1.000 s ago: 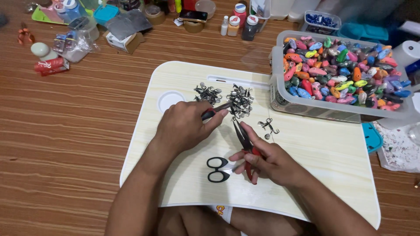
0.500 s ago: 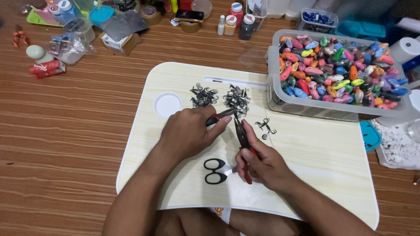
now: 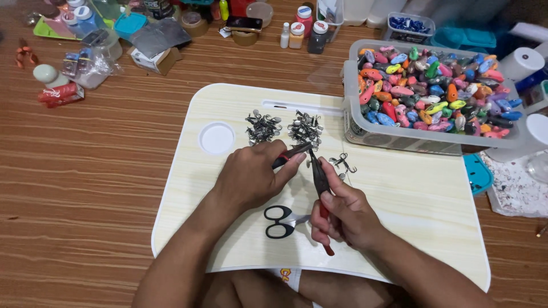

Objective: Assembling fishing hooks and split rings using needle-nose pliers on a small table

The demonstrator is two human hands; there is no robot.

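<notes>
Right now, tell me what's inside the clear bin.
The clear bin is heaped with small pieces in many colours: pink, blue, green, orange, yellow, black. Only the top layer and those against the front wall show; what lies deeper and the bin's floor are covered.

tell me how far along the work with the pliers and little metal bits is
Looks done: two piles of metal bits on the lap tray. In hand: left hand and right hand each hold pliers, tips meeting by one pile. Left: a loose metal piece, and a full bin of coloured pieces.
</notes>
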